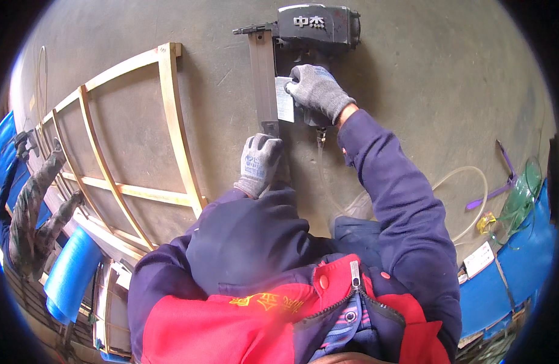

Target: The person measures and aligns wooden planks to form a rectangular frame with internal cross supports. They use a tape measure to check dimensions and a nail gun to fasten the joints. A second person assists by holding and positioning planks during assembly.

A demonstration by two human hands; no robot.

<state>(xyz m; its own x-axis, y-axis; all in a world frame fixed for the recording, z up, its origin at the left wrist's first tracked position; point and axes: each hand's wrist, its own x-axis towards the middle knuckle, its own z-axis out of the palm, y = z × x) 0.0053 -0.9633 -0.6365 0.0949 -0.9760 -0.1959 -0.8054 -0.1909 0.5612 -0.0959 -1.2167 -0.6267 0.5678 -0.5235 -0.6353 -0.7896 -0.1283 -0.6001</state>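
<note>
A black nail gun (319, 29) lies on the concrete floor in front of me, its nose pointing left. Its long magazine (265, 79) runs back toward my body. My left hand (259, 159), in a grey knit glove, has its fingers curled at the near end of the magazine. In a matching glove, my right hand (319, 91) is closed beside the gun's handle, which it mostly covers. Against its fingers, along the magazine's right side, is a pale, finely lined strip of nails (285, 99); part of it is hidden by the glove.
A clear air hose (482, 176) curves from the gun's handle across the floor to the right. A wooden slatted frame (173, 103) stands at left, with another person's sleeve (43, 176) beyond it. A blue roll (73, 273), purple tool (501, 188) and green plastic (525, 191) lie around.
</note>
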